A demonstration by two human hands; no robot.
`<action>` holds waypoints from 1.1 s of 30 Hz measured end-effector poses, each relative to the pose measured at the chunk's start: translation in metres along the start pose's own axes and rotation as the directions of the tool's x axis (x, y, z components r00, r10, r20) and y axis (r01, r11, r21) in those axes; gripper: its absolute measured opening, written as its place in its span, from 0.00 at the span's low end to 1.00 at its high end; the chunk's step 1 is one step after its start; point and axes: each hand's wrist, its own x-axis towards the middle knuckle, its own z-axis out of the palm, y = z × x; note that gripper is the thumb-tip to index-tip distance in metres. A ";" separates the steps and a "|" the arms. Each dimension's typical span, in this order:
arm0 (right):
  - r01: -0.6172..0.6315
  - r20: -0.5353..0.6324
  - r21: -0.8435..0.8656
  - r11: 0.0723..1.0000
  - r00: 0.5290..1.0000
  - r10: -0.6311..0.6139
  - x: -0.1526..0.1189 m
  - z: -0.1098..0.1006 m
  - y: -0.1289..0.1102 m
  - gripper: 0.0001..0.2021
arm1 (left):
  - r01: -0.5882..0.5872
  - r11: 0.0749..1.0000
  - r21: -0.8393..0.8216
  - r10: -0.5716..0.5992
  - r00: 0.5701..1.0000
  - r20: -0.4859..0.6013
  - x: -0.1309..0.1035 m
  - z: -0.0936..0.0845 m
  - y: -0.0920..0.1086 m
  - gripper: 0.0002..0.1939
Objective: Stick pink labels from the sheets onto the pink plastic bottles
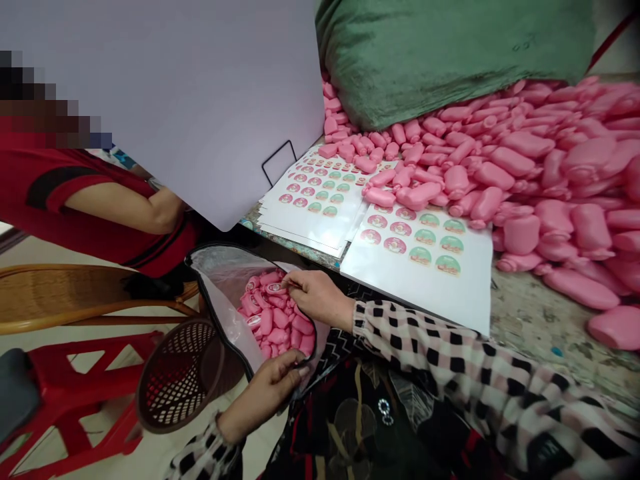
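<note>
A white zip bag (220, 283) with a dark edge lies open on my lap, holding many small pink bottles (280, 319); a few of them carry oval labels. My left hand (267, 390) is closed on the near rim of this bag, thumb on top. At the far rim, my right hand (320, 297) is closed too, its fingertips pinched at the bag's edge just above the bottles. The fingers partly hide what lies between them there.
Sticker sheets (425, 280) with pink and green labels lie on the worktable (535, 320), beside a large heap of pink bottles (505, 167) and a green sack (450, 53). A pale panel (210, 100) separates a co-worker (115, 200). A brown basket (170, 400) and red stool (85, 393) stand left.
</note>
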 end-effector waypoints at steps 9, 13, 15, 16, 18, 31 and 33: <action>-0.054 0.035 -0.336 0.940 0.997 0.069 -0.035 -0.018 -0.019 0.26 | 0.072 0.875 0.479 0.293 0.710 -0.641 -0.012 -0.037 -0.002 0.25; -0.001 0.108 -0.463 0.886 0.992 0.058 -0.048 -0.018 -0.023 0.29 | 0.490 0.744 0.454 0.287 0.379 -0.880 -0.019 -0.067 -0.016 0.36; 0.014 0.130 -0.487 0.873 0.990 0.057 -0.053 -0.014 -0.023 0.29 | 0.495 0.824 0.276 0.049 0.423 -0.905 -0.020 -0.073 -0.028 0.34; 0.015 0.134 -0.489 0.872 0.989 0.058 -0.054 -0.013 -0.022 0.30 | 0.478 0.854 0.205 -0.056 0.476 -0.878 -0.020 -0.074 -0.034 0.29; 0.004 0.137 -0.485 0.875 0.988 0.072 -0.055 -0.010 -0.019 0.30 | 0.459 0.879 0.132 -0.172 0.560 -0.810 -0.018 -0.074 -0.046 0.22; -0.064 0.105 -0.432 0.900 0.987 0.121 -0.055 -0.014 -0.008 0.29 | 0.472 0.880 0.060 -0.266 0.593 -0.760 0.003 -0.092 -0.077 0.15; -0.081 0.099 -0.435 0.897 0.986 0.137 -0.054 -0.014 -0.007 0.29 | 0.451 0.893 0.019 -0.261 0.551 -0.793 0.005 -0.092 -0.078 0.18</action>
